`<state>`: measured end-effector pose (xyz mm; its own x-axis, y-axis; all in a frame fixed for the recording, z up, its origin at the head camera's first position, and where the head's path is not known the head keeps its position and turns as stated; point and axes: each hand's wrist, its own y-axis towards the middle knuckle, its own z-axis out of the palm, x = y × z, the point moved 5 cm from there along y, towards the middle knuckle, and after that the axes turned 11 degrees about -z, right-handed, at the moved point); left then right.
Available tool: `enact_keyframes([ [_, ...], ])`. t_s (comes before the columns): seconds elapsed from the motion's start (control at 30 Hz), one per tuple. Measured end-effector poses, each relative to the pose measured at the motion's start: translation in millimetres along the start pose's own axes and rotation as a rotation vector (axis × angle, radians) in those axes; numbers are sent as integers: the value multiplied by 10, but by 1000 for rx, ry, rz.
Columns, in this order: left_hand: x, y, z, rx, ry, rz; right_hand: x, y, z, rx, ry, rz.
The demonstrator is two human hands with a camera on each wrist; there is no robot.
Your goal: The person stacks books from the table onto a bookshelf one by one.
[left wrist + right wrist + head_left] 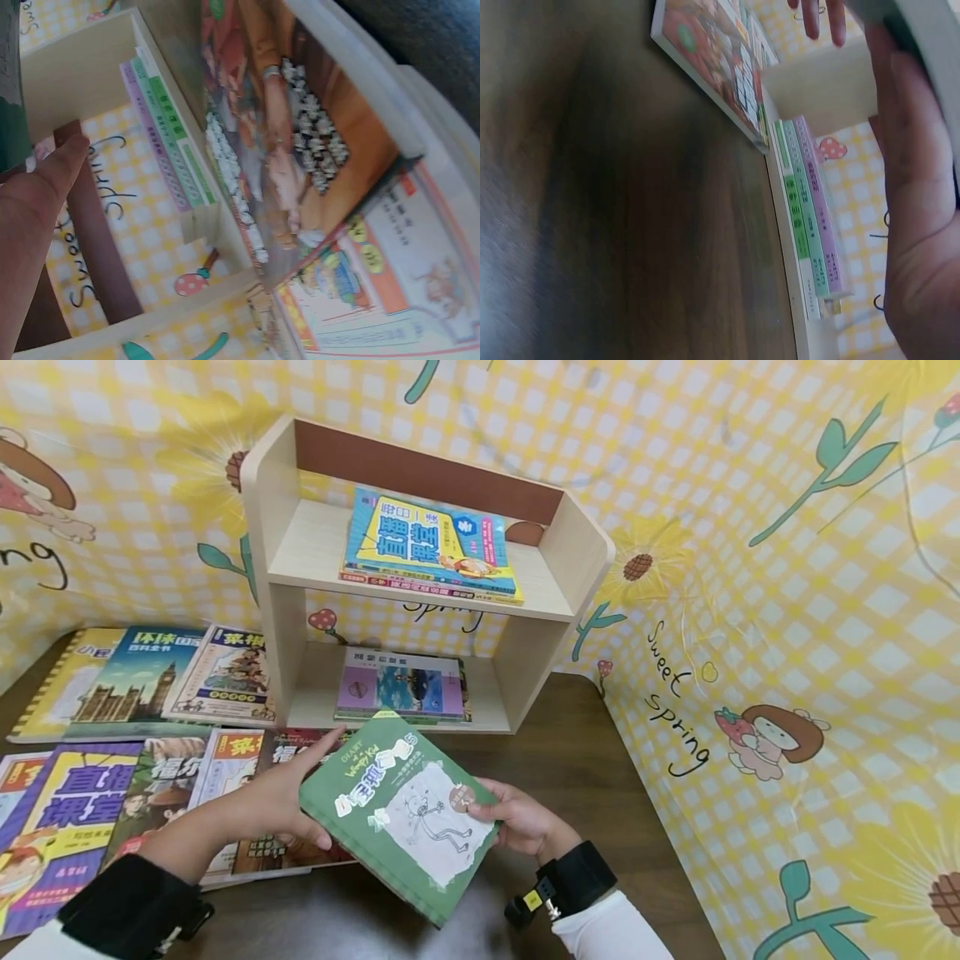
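A thick green comic book (405, 814) with a stick-figure drawing is held tilted above the dark table, in front of the shelf. My right hand (521, 818) pinches its right edge, thumb on the cover and fingers beneath. At the opposite edge, my left hand (262, 797) spreads its thumb and index finger beside the book's left corner. Part of that hand is hidden behind the cover; whether it bears the book's weight is unclear. The left wrist view catches a straight finger (56, 176) close to the book. Only the book's pale edge (922, 60) shows above the right hand in its wrist view.
A two-tier wooden shelf (558, 556) stands at the back. Stacked books (431, 543) lie on its upper tier, and another stack (401, 685) on the lower. Rows of books (82, 793) cover the table's left side. Patterned cloth (750, 635) surrounds the table.
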<state>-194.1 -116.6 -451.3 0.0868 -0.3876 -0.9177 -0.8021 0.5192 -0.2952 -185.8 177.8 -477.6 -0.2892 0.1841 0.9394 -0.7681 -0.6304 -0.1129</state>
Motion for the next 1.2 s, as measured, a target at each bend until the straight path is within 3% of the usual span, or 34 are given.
enact_keyframes([
  [0.2,-103,-21,64,-23,93,131,56,72,-78,83,-31,23],
  [0.33,-121,-48,84,-78,129,133,89,142,-114,78,-51,20],
  [0.7,-7,-75,100,-139,63,45,90,301,-165,-126,-90,14],
  [0.9,27,-68,120,-162,-16,19,95,346,-163,-305,-58,-38],
  [1.07,23,-70,130,-286,42,26,121,396,-92,-440,-68,-120],
  [1.2,30,-50,148,-362,45,-12,164,419,27,-472,-101,-186],
])
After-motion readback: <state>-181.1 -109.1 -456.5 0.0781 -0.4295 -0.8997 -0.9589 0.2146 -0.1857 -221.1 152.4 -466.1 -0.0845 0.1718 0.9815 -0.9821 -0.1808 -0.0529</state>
